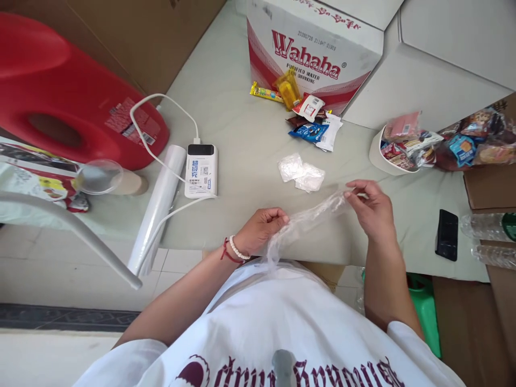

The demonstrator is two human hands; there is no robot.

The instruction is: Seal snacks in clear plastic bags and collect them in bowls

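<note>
Between my two hands stretches a clear, thin plastic bag or film, crumpled lengthwise, with one end hanging down against my shirt. My left hand pinches it near the table's front edge, thumb on top. A beaded bracelet and a red cord circle that wrist. At the other end, my right hand grips the plastic between thumb and fingertips. Just beyond it on the table lie folded packets of clear plastic, touching each other and apart from both hands.
A Wahaba-style "Wahaha" carton stands at the back, with wrapped snacks before it. A white bowl of snacks is right, near a black phone. Left are a power bank, plastic roll and red jug.
</note>
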